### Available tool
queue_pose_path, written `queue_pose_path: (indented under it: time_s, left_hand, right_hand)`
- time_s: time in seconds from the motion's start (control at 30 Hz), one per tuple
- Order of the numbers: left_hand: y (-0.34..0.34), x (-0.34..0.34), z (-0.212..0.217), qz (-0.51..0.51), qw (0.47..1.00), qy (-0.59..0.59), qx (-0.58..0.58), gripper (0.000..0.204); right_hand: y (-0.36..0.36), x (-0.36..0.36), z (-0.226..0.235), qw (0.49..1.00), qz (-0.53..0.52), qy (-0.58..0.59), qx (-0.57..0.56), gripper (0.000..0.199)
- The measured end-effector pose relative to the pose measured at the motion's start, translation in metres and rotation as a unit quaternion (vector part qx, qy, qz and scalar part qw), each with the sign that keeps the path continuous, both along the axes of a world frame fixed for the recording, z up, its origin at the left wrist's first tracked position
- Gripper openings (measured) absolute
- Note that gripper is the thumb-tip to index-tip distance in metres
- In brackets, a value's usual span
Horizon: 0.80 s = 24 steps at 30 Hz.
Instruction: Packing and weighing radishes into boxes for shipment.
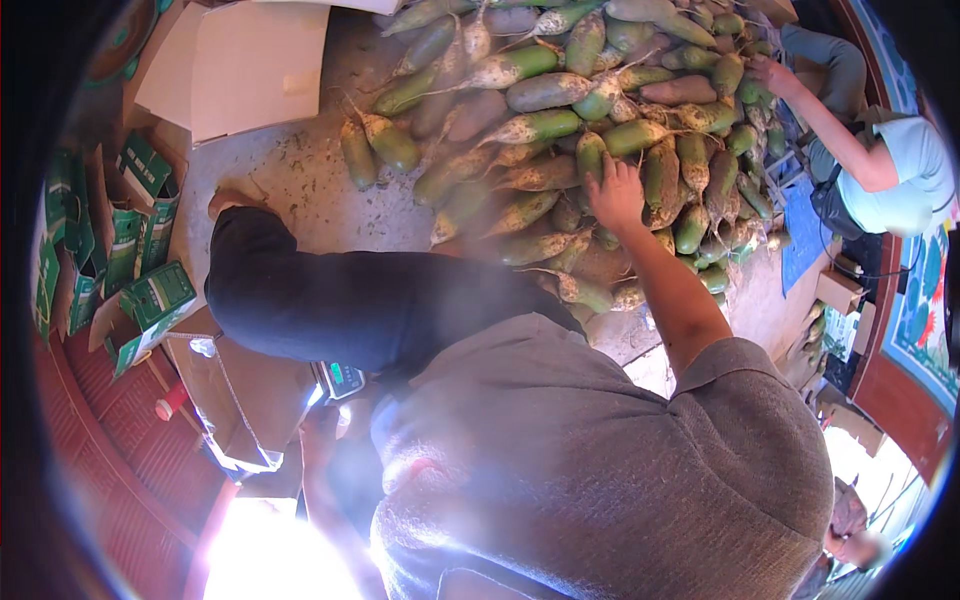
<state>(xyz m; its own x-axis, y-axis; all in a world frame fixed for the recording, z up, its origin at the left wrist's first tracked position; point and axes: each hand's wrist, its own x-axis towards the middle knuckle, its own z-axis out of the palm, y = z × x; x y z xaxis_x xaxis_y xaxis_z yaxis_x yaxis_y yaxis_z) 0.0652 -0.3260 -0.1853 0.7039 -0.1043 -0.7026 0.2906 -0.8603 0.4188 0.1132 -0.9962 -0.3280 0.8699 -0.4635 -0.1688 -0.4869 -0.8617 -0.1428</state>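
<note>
My right hand point(615, 192) reaches out over a large heap of soil-marked green radishes point(540, 175). Its fingers are apart, with their tips at the lower end of one green radish point(590, 152); no firm grip shows. Low on the left, my left hand point(320, 425) is beside an open cardboard box point(250, 385) and a weighing scale point(342, 376) with a lit green display. Glare and my body hide the left fingers. My dark-trousered leg point(310, 300) stretches left between the box and the heap.
Green cartons point(150, 300) stand open at the left. A flattened cardboard sheet point(255, 75) lies at the upper left. At the upper right another person point(905, 165) reaches into the heap; a further person point(850, 515) is at the lower right. Red slatted furniture point(120, 440) borders the lower left.
</note>
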Motion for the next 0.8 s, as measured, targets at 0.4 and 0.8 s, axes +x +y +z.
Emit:
queue_pose_path:
  time_s: [0.4,0.8]
  left_hand:
    - [-0.003,-0.013,-0.004,0.056,0.998,-0.009,-0.01,0.037]
    - [-0.003,-0.019,-0.009,0.056,0.998,0.005,0.021,0.036]
  right_hand:
    - [-0.119,-0.017,-0.001,0.965,-0.238,0.111,-0.021,0.083]
    - [-0.091,-0.073,0.004,0.978,-0.114,0.172,-0.04,0.08]
